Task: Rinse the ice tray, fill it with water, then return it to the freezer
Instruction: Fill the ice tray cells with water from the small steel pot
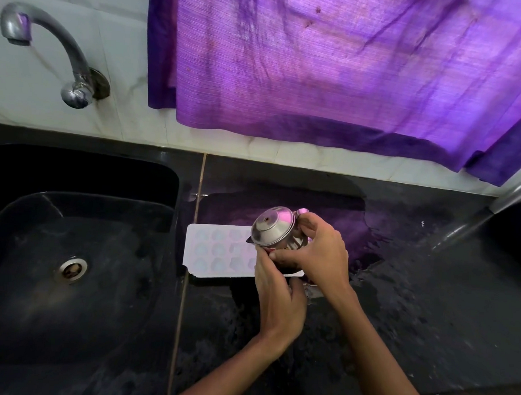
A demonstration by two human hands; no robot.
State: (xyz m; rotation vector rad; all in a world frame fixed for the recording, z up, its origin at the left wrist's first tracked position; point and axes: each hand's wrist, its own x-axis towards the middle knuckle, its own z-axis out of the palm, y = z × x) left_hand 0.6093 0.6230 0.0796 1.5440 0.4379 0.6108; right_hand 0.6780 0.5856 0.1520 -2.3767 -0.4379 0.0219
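the tray (219, 252) lies flat on the black desk (397, 290), just right of the sink (75, 235), its long axis running left to right. its left end is bare and its right end is hidden under the hands. a steel jug (274, 227) is held tilted over that right end, lid and spout turned left toward the open cells.

the right hand (322, 252) grips the jug, fingers curled round its handle side. the left hand (279, 289) comes in from below, its fingers curled up against the jug's lower front near the spout; it looks to be steadying or pinching there, though the exact hold is partly hidden.

this looks like the filling step, done from the jug, not the tap (46, 51), which stands well apart at the upper left. no stream of water can be made out.

what the pour turns on: the unfilled cells lie left of both hands, along the tray's length, so the spout would need to travel leftward. the left hand is nearer those cells. a purple cloth (331, 67) hangs behind.
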